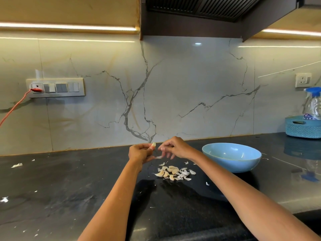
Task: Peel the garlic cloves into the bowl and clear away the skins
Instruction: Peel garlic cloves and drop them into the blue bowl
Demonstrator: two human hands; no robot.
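My left hand (139, 152) holds a garlic clove (153, 145) up above the black counter, its tip showing past my fingers. Just to the right, my right hand (175, 147) has its thumb and forefinger pinched together close to the clove; a strip of skin (159, 157) hangs between the two hands. Below them lies a heap of garlic cloves and loose skins (174, 172). A light blue bowl (231, 157) stands to the right of the heap; what I see of its inside shows nothing in it.
Bits of skin (17, 165) are scattered over the left of the counter (69, 188). A blue basket (303, 126) with a spray bottle (313, 105) stands at the back right. An orange cable (15, 108) runs from the wall switch panel (55, 87).
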